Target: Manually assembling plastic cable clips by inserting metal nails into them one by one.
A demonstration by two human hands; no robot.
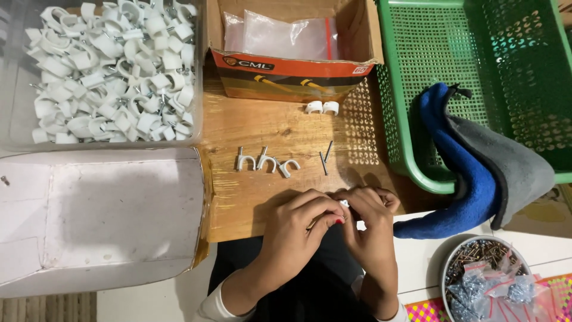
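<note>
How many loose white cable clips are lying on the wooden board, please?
5: three clips with nails in a row mid-board, two bare clips by the cardboard box. The hands may hide another.

1. Two hands, the left hand (298,223) and the right hand (366,217), pinch one small white clip (344,204) between them.
2. Three finished clips with nails (266,161) lie in a row just beyond the hands.
3. Two loose nails (326,156) lie beside that row, to the right.
4. Two bare clips (322,107) sit farther off, by one cardboard box (292,74).
5. One green basket (471,89) stands to the right.
6. One clear tub (12,89), far left, holds clips too many to count.
</note>
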